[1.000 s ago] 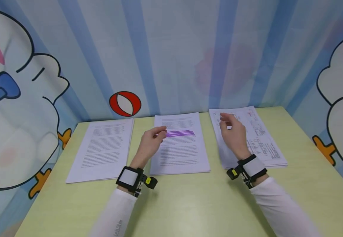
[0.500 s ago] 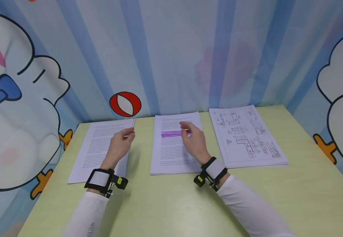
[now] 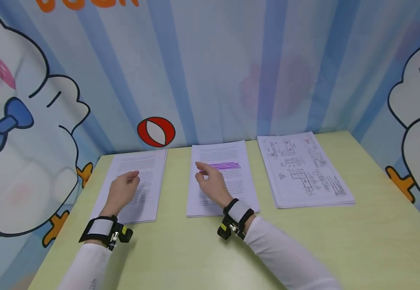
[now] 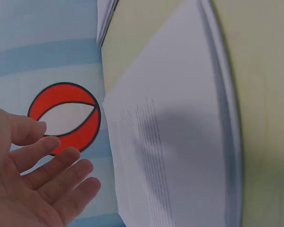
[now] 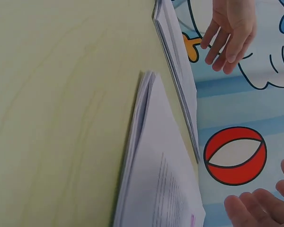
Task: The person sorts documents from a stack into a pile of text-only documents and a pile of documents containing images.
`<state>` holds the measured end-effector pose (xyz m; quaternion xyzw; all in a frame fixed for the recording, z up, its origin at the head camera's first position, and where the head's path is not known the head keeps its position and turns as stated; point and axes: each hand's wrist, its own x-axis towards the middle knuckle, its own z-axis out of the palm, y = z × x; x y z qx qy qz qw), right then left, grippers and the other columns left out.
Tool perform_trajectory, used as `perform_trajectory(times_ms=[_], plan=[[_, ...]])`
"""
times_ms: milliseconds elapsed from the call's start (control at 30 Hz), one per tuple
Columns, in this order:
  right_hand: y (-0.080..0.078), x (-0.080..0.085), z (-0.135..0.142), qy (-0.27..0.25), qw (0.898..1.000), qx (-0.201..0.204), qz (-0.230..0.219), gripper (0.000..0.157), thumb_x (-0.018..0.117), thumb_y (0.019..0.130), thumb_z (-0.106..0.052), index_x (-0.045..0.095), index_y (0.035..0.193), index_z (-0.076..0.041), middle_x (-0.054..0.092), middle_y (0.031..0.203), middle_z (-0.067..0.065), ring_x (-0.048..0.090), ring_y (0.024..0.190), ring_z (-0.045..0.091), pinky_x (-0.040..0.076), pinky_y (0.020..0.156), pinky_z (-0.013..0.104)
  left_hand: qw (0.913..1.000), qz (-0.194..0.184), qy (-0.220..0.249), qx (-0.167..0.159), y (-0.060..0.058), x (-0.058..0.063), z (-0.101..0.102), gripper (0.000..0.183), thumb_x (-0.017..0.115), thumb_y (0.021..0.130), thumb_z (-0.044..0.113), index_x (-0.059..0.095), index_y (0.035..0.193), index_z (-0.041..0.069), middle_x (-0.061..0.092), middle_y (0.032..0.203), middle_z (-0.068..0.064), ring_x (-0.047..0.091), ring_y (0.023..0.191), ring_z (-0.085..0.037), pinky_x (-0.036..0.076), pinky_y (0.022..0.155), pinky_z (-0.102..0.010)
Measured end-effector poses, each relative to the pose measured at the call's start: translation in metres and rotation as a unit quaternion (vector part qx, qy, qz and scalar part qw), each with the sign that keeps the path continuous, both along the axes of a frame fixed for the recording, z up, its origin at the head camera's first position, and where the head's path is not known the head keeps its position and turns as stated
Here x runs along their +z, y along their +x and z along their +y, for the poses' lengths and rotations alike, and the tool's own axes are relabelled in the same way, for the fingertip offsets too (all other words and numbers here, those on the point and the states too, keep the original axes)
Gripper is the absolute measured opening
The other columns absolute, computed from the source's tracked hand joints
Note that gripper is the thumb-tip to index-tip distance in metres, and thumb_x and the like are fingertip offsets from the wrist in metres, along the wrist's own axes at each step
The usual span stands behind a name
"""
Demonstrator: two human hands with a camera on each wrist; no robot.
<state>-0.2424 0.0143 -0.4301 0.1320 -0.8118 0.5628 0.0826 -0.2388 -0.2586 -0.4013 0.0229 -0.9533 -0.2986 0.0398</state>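
Left hand (image 3: 124, 190): hung empty, relaxed, above the leftmost printed-text stack (image 3: 147, 192). Right hand (image 3: 213, 184): likewise, above the purple-marked text stack (image 3: 238, 187). Technical-drawing stack (image 3: 304, 173): lay rightmost on the table (image 3: 181, 257). Judged hazard: all three looked unbound, so a dragged hand could have skewed or splayed them.

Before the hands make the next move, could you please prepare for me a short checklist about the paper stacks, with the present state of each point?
1. Left hand free: ok, it holds nothing and hovers above the left stack.
2. Right hand free: ok, it holds nothing and hovers above the middle stack.
3. Stacks apart: ok, bare table shows between all three, including the right stack.
4. Middle stack's edges flush: not ok, the right wrist view shows it splayed at one corner.
5. Page count of each stack: cannot tell, the layers are too fine.
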Motion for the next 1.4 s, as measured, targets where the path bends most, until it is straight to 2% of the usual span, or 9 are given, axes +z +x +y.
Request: perform_trajectory(times_ms=[200,300,467,567,700,833,1000,1300,1400], plan=[[0.004,-0.006,-0.018,0.007,0.996,0.055,-0.075,0.045,0.051,0.093,-0.016,0.047,0.136,-0.005,0.052,0.138,0.014,0.054,0.120,0.028,0.046,0.100,0.044,0.9979,-0.044,-0.043,0.023,0.000,-0.015,-0.031,0.047,0.037,0.097,0.020,0.044,0.134,-0.008,0.046,0.135,-0.033,0.042,0.123,-0.047,0.043,0.091,-0.057],[0.009,-0.010,-0.029,0.020,0.991,0.083,-0.104,0.048,0.051,0.093,-0.020,0.044,0.139,-0.008,0.050,0.141,0.012,0.051,0.124,0.027,0.044,0.102,0.043,0.9943,-0.072,-0.063,0.045,0.000,-0.023,-0.047,0.050,0.036,0.097,0.020,0.039,0.136,-0.012,0.042,0.137,-0.036,0.037,0.126,-0.051,0.039,0.096,-0.060],[0.018,-0.016,-0.043,-0.002,0.981,0.124,-0.146,0.051,0.052,0.093,-0.022,0.042,0.141,-0.010,0.045,0.145,0.009,0.046,0.129,0.028,0.041,0.105,0.045,0.9873,-0.118,-0.084,0.066,0.001,-0.030,-0.065,0.056,0.036,0.096,0.019,0.029,0.137,-0.018,0.032,0.139,-0.041,0.028,0.129,-0.055,0.027,0.105,-0.064],[0.020,-0.017,-0.050,-0.027,0.976,0.141,-0.166,0.053,0.052,0.092,-0.024,0.040,0.142,-0.010,0.042,0.147,0.009,0.043,0.132,0.029,0.039,0.107,0.045,0.9854,-0.125,-0.098,0.063,0.004,-0.033,-0.070,0.056,0.039,0.094,0.017,0.031,0.133,-0.022,0.035,0.133,-0.043,0.034,0.121,-0.056,0.031,0.100,-0.065],[0.018,-0.018,-0.056,-0.047,0.966,0.153,-0.203,0.058,0.054,0.091,-0.030,0.037,0.144,-0.012,0.039,0.149,0.010,0.039,0.135,0.029,0.035,0.109,0.045,0.9831,-0.130,-0.114,0.061,0.007,-0.035,-0.073,0.054,0.044,0.091,0.018,0.036,0.123,-0.025,0.038,0.112,-0.041,0.039,0.101,-0.051,0.037,0.085,-0.064],[0.012,-0.022,-0.061,-0.079,0.950,0.167,-0.254,0.062,0.057,0.090,-0.034,0.034,0.145,-0.016,0.037,0.150,0.011,0.040,0.134,0.027,0.038,0.108,0.044,0.9822,-0.146,-0.103,0.060,0.007,-0.035,-0.073,0.059,0.046,0.091,0.020,0.031,0.126,-0.025,0.036,0.112,-0.042,0.038,0.098,-0.050,0.038,0.084,-0.063],[0.007,-0.026,-0.072,-0.160,0.924,0.173,-0.300,0.064,0.058,0.090,-0.029,0.032,0.146,-0.013,0.044,0.143,0.016,0.048,0.127,0.028,0.043,0.105,0.042,0.9815,-0.160,-0.089,0.056,0.005,-0.037,-0.073,0.064,0.043,0.093,0.022,0.024,0.132,-0.024,0.031,0.120,-0.043,0.037,0.104,-0.052,0.034,0.091,-0.065],[0.007,-0.027,-0.080,-0.298,0.860,0.165,-0.381,0.069,0.058,0.090,-0.017,0.022,0.149,-0.011,0.042,0.143,0.019,0.045,0.128,0.032,0.042,0.105,0.046,0.9815,-0.166,-0.084,0.044,0.004,-0.040,-0.067,0.068,0.041,0.094,0.024,0.018,0.137,-0.022,0.027,0.129,-0.044,0.031,0.116,-0.055,0.029,0.099,-0.066],[0.006,-0.029,-0.080,-0.318,0.847,0.165,-0.393,0.071,0.057,0.091,-0.016,0.018,0.149,-0.009,0.042,0.142,0.021,0.048,0.125,0.034,0.044,0.102,0.047,0.9819,-0.168,-0.079,0.038,0.007,-0.040,-0.065,0.069,0.041,0.094,0.024,0.015,0.138,-0.022,0.023,0.134,-0.045,0.026,0.123,-0.058,0.026,0.103,-0.066]])
